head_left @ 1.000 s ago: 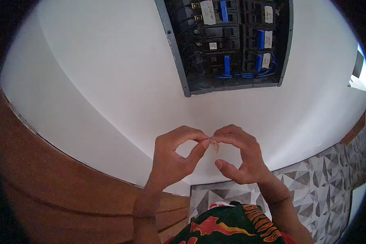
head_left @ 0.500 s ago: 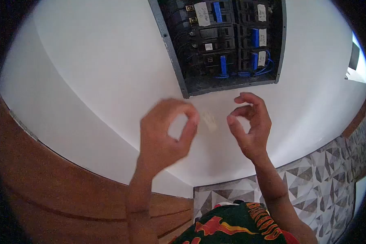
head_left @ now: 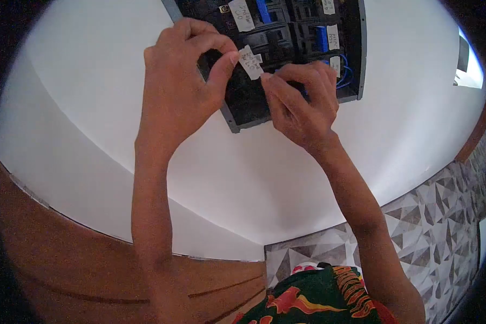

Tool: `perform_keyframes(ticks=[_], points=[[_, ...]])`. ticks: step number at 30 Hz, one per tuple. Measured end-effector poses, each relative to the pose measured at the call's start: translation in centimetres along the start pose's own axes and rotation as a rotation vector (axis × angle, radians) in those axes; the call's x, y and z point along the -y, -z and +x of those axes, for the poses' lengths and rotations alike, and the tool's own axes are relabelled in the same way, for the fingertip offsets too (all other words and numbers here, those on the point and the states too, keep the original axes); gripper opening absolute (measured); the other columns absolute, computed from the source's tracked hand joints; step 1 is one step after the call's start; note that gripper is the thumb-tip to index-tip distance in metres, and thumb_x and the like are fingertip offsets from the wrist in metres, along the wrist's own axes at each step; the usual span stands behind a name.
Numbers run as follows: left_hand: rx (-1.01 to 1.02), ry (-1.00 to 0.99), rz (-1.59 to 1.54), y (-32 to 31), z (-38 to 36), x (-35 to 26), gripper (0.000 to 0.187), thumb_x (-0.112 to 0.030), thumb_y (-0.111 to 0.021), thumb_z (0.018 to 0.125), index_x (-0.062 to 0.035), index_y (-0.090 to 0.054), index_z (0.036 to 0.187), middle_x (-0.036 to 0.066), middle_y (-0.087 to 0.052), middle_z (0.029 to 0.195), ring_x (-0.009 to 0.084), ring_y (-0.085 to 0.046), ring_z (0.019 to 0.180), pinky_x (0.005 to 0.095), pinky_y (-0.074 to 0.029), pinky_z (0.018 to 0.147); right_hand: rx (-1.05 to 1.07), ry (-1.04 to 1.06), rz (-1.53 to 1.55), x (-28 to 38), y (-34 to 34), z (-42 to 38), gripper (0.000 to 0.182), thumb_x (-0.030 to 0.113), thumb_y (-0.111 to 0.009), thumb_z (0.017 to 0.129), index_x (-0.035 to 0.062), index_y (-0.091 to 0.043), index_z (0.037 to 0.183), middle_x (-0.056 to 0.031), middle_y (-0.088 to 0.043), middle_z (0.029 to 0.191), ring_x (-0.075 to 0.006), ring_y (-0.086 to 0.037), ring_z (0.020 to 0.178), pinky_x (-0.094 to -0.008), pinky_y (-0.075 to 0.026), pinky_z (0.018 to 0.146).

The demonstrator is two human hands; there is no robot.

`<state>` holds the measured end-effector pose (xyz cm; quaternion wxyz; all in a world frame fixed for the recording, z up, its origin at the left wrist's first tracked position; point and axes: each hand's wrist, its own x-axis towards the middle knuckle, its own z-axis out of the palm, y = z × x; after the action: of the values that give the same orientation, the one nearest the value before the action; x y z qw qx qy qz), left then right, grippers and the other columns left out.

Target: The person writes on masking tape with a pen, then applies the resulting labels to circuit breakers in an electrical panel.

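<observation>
A small white label with handwriting [head_left: 250,63] is in front of the lower left part of the open breaker panel [head_left: 248,110]. My left hand [head_left: 186,81] pinches its left edge between thumb and index finger. At its lower right edge is my right hand [head_left: 303,102], with thumb and fingertips pressed together on the label. Other handwritten labels are stuck inside the panel, one at the upper left [head_left: 241,15] and one at the right [head_left: 332,37]. A blue strip [head_left: 321,39] sits beside the right one.
Blue wires [head_left: 346,73] curve at the panel's lower right. White wall [head_left: 227,178] surrounds the panel. Below are a brown surface [head_left: 81,254] at the left and a floor with a triangle pattern [head_left: 416,232] at the right. A bright opening [head_left: 472,67] shows at far right.
Both hands have moved up from below the panel to its lower left part. The label, blurred between them before, is now held at the panel. The panel sits slightly higher and further left in view.
</observation>
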<state>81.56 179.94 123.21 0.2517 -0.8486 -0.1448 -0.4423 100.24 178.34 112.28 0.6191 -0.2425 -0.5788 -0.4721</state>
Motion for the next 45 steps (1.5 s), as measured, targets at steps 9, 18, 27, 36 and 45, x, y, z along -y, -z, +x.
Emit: perform_keyframes(ticks=[9, 18, 27, 36, 45], points=[[0.082, -0.084, 0.089, 1.4, 2.0, -0.6, 0.013, -0.017, -0.074, 0.086, -0.0069, -0.07, 0.093, 0.01, -0.064, 0.101, 0.0283, -0.063, 0.097, 0.0379, -0.049, 0.085, -0.085, 0.001, 0.003, 0.0, -0.9, 0.9, 0.034, 0.005, -0.075, 0.065, 0.0151, -0.075, 0.097, -0.0018, -0.064, 0.091, -0.0195, -0.058, 0.071, -0.0394, -0.043, 0.073], [0.024, -0.103, 0.075, -0.1, 1.8, 0.3, 0.012, -0.015, -0.073, 0.087, -0.0066, -0.069, 0.094, 0.009, -0.063, 0.098, 0.0274, -0.063, 0.094, 0.0368, -0.049, 0.084, -0.061, -0.027, -0.017, -0.6, -1.1, 0.3, 0.032, 0.006, -0.075, 0.064, 0.0149, -0.075, 0.094, -0.0007, -0.063, 0.089, -0.0189, -0.056, 0.07, -0.0399, -0.041, 0.074], [0.034, 0.003, 0.038, -0.4, 2.0, 0.0, 0.01, -0.016, -0.073, 0.084, -0.0086, -0.072, 0.091, 0.008, -0.062, 0.101, 0.0261, -0.057, 0.101, 0.0405, -0.04, 0.09, -0.049, -0.077, -0.01, -0.6, -1.3, 0.6, 0.029, 0.007, -0.075, 0.065, 0.0139, -0.074, 0.093, -0.0018, -0.063, 0.088, -0.0194, -0.058, 0.071, -0.0408, -0.04, 0.075], [0.018, 0.02, 0.066, -0.7, 2.1, -0.1, 0.01, -0.016, -0.072, 0.083, -0.0087, -0.071, 0.089, 0.008, -0.062, 0.101, 0.0269, -0.057, 0.1, 0.0406, -0.04, 0.087, -0.045, -0.146, -0.006, 0.0, -1.1, 1.1, 0.026, 0.006, -0.076, 0.065, 0.0118, -0.073, 0.09, -0.0037, -0.061, 0.088, -0.0204, -0.058, 0.071, -0.0407, -0.041, 0.075], [-0.014, -0.038, 0.103, -0.8, 2.3, -0.5, 0.011, -0.013, -0.074, 0.085, -0.0037, -0.068, 0.089, 0.01, -0.063, 0.095, 0.0242, -0.063, 0.09, 0.0333, -0.049, 0.083, -0.062, -0.187, 0.002, 0.3, -1.0, 1.5, 0.024, 0.003, -0.076, 0.065, 0.0107, -0.072, 0.087, -0.0042, -0.06, 0.085, -0.0215, -0.058, 0.071, -0.041, -0.041, 0.075]])
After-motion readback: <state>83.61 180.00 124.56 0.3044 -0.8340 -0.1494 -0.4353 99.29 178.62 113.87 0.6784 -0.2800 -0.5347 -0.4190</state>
